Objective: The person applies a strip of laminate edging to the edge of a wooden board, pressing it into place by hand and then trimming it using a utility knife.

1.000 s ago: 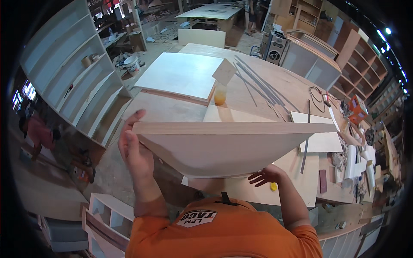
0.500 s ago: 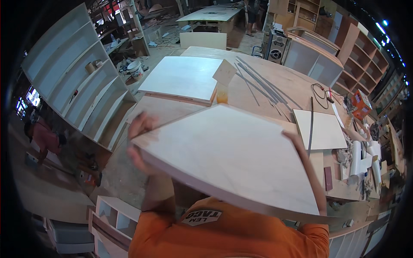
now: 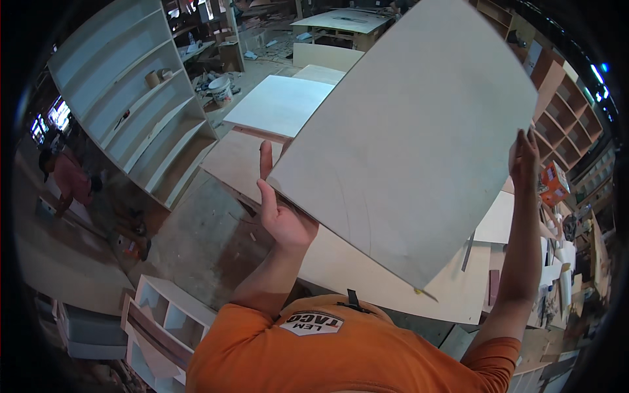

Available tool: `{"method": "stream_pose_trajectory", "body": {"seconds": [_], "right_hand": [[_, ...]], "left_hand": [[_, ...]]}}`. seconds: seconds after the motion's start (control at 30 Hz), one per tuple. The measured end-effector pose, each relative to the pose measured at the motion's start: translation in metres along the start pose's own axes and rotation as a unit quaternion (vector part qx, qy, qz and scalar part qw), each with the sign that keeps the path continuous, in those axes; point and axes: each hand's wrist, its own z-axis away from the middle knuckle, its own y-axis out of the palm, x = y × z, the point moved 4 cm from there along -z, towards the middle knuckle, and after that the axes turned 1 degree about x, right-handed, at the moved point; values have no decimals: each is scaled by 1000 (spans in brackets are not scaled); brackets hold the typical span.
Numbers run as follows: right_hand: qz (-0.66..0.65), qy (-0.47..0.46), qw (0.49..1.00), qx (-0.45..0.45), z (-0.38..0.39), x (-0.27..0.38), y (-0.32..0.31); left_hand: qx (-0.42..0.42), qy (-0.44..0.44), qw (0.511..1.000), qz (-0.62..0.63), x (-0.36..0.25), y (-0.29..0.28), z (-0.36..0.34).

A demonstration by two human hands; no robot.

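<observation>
A large pale board [image 3: 406, 144] is held up tilted in front of me, its broad face toward me. My left hand [image 3: 285, 216] grips its lower left edge, the thumb standing up near the corner and other fingers partly hidden behind the board. On the far side, my right hand [image 3: 524, 157] is closed round the right edge. A second white panel [image 3: 278, 103] lies on the wooden worktable [image 3: 239, 157] beyond my left hand. The board covers much of the tabletop.
At the left stands a tall open shelf unit [image 3: 131, 98], with a white bucket [image 3: 221, 90] beside it. A crouching person [image 3: 71, 177] is at far left. A small cabinet [image 3: 167, 314] stands near my left elbow. White rolls [image 3: 563, 262] and an orange box [image 3: 554, 182] are at right.
The board has gone from nearly flat to raised and tilted up, so its broad face now turns toward me. My right hand has moved up and outward with it; my left hand has shifted right.
</observation>
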Motion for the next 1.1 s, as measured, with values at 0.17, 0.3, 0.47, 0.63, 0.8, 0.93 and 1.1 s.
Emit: {"method": "stream_pose_trajectory", "body": {"seconds": [0.17,0.3,0.47,0.63,0.8,0.93,1.1], "right_hand": [[23,13,998,57,-7,31,6],[31,58,998,12,-3,29,10],[-47,123,991,-32,25,26,70],[-46,67,993,-88,31,30,88],[-41,46,994,-92,40,33,110],[-56,20,995,-82,52,34,123],[-6,-139,989,-59,51,22,109]], "left_hand": [[5,49,997,53,-15,11,10],[4,29,998,63,-30,12,13],[-11,13,999,39,-37,2,13],[-15,70,997,41,-37,-14,15],[-27,78,995,64,-36,-45,16],[-85,88,992,42,-31,-79,17],[-234,68,968,-61,7,-150,27]]}}
